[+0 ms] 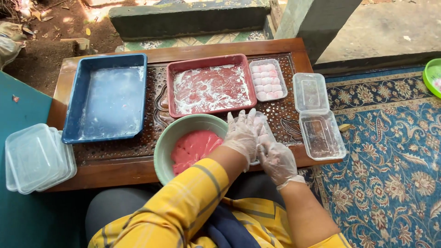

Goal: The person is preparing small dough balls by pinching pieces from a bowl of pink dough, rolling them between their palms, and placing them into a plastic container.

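Note:
Both my hands wear thin clear plastic gloves. My left hand (242, 133) is spread open, fingers apart, over a small clear plastic container (268, 133) that is mostly hidden beneath the hands. My right hand (277, 159) is cupped just below it, fingers curled at the container's near edge; what it grips is hidden. Left of the hands stands a pale green bowl (165, 142) holding pink dough (192, 148). Behind it lies a red tray (209, 62) dusted with white flour, and a clear box of pink and white round sweets (268, 80).
A blue tray (106, 98) with flour film sits at the table's left. Clear lids (36, 157) are stacked at the left corner. An open empty hinged clear box (317, 115) lies at the right. A patterned blue rug (390, 151) covers the floor; a green bowl edge (432, 76) shows far right.

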